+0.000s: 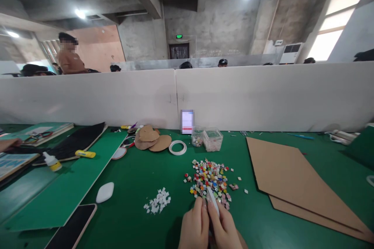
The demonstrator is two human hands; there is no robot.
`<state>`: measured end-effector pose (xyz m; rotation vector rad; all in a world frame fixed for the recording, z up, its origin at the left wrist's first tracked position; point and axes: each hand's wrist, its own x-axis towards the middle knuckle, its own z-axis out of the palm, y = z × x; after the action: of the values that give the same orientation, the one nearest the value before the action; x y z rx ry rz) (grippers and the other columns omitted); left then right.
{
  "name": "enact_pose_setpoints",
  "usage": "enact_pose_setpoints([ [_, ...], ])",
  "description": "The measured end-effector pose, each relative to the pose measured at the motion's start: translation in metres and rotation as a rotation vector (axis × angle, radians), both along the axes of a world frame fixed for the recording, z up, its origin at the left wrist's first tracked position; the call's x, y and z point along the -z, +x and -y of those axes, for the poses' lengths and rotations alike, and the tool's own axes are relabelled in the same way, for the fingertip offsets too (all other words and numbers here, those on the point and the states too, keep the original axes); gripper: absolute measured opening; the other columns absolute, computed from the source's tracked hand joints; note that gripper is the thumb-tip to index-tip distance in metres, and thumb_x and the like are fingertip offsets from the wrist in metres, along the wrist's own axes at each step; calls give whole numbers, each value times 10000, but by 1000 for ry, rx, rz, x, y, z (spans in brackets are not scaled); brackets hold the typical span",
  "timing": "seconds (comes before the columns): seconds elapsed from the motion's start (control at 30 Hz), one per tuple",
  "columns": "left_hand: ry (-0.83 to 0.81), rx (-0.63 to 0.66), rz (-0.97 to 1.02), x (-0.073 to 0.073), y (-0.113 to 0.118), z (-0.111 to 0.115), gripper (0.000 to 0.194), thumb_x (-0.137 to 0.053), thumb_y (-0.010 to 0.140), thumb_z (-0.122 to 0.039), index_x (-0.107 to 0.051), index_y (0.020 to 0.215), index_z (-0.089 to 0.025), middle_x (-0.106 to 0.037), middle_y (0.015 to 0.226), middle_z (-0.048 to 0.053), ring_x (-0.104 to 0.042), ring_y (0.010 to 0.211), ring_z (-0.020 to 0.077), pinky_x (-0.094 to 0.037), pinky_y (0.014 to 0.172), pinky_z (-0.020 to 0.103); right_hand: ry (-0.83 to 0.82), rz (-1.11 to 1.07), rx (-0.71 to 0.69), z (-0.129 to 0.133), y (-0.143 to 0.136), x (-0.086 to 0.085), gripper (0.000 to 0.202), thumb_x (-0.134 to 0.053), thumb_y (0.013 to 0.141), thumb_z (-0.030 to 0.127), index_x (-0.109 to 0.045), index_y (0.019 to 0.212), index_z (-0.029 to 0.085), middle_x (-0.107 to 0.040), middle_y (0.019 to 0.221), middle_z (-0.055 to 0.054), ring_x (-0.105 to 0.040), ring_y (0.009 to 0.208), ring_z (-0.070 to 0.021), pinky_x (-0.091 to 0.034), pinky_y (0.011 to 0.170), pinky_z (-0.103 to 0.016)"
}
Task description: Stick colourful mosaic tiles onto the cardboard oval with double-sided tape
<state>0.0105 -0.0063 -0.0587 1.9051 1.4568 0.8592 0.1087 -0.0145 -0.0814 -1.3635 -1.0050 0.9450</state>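
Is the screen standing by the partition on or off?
On: the screen shows a lit, pale display with a red band near its bottom.

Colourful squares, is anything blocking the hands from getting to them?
Nothing visible is in the way. The left hand and right hand are at the near edge of the colourful squares, with the white stick in the right grip pointing towards them.
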Motion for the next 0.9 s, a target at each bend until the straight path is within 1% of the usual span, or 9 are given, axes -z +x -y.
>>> enact_pose_setpoints([
  [0.1,19,-5,35,1,-1,0,485,-147,906,-392,-556,977,-141,-660,766,126,-621,662,215,-407,546,260,3,23,-99,-4,7,-3,579,-523,717,611,-697,948,110,-697,927,-142,-625,914,-274,-522,706,-256],
  [0.17,15,-21,70,-1,0,2,487,-167,901,-398,-569,1001,-141,-671,822,134,-631,719,222,-433,583,259,13,33,-136,-6,10,-7,559,-513,740,590,-699,947,105,-703,889,-139,-634,884,-267,-520,709,-259],
  [0.23,-7,-43,107,-3,1,4,474,-203,895,-401,-579,1020,-142,-675,875,137,-634,767,225,-455,630,259,22,45,-134,-6,10,-11,554,-504,750,584,-703,949,107,-708,866,-135,-636,876,-269,-519,712,-265],
  [0.37,-76,-98,194,-8,5,10,451,-261,889,-418,-580,1070,-156,-680,915,125,-635,794,220,-484,690,266,28,92,-97,-5,8,-20,577,-487,747,602,-719,909,100,-708,834,-141,-638,858,-280,-520,705,-274],
  [0.43,-81,-122,237,-7,7,12,462,-273,889,-426,-559,1121,-146,-658,1017,133,-623,890,221,-487,755,276,44,105,-91,-5,7,-23,566,-489,751,593,-723,891,97,-708,820,-138,-646,816,-271,-520,708,-279],
  [0.53,-68,-144,276,-5,7,16,498,-278,890,-433,-542,1154,-105,-573,1183,162,-559,1058,227,-455,873,296,99,111,-92,-6,8,-26,526,-499,759,568,-728,865,106,-708,785,-127,-650,779,-260,-521,698,-272],
  [0.6,-54,-130,288,-5,6,17,511,-292,884,-444,-538,1165,-95,-541,1225,166,-525,1110,235,-430,920,314,128,122,-93,-6,9,-28,501,-505,767,548,-727,865,110,-708,777,-125,-650,755,-251,-521,683,-260],
  [0.77,-51,-100,277,-5,3,18,476,-387,841,-477,-583,1122,-146,-553,1221,136,-483,1154,256,-384,977,370,139,173,-118,-5,10,-32,465,-464,809,513,-717,857,127,-701,773,-113,-637,700,-220,-509,644,-226],
  [0.9,-53,-103,302,-3,1,17,473,-430,819,-487,-603,1081,-134,-553,1210,149,-455,1175,262,-350,1005,372,158,230,-121,-5,9,-34,478,-444,814,519,-715,833,125,-699,755,-117,-629,666,-216,-500,626,-229],
])
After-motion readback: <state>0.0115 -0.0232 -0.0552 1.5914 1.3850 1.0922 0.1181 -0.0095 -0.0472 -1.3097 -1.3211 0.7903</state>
